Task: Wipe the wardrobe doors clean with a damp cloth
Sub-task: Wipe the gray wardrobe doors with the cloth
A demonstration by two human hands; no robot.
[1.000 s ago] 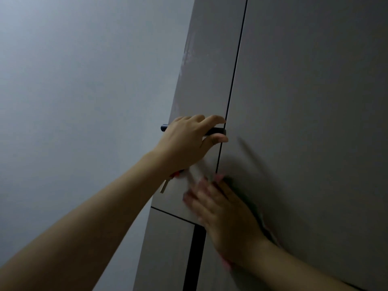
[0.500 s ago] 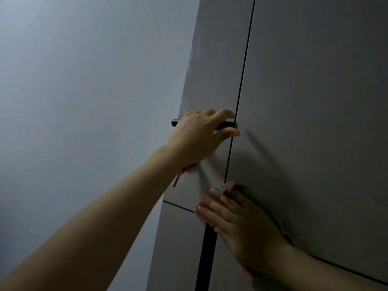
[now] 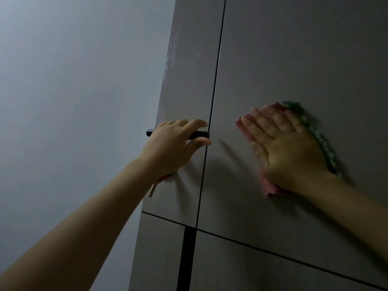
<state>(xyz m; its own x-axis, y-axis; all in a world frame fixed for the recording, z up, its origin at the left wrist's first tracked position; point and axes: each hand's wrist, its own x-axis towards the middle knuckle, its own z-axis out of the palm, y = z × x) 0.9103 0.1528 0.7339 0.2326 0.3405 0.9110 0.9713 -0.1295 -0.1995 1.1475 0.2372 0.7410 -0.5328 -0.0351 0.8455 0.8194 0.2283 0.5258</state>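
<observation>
Two tall grey wardrobe doors fill the right of the view: a narrow left door (image 3: 186, 85) and a wide right door (image 3: 294, 55), split by a thin dark gap. My left hand (image 3: 174, 145) grips a short dark bar handle (image 3: 199, 134) at the left door's right edge. My right hand (image 3: 283, 148) lies flat with straight fingers on the right door, pressing a cloth (image 3: 321, 141) against it. The cloth shows pink at the fingertips and below the wrist and green along the hand's right side; most of it is hidden under the palm.
A plain pale wall (image 3: 73, 101) takes up the left half. Below the two doors are lower door panels (image 3: 262, 267) with a dark vertical strip (image 3: 185, 259) between them. A small pale tag (image 3: 151, 191) hangs under my left wrist.
My right hand with the cloth has swept up and to the right across the right door, away from the gap. My left hand has kept its grip on the handle.
</observation>
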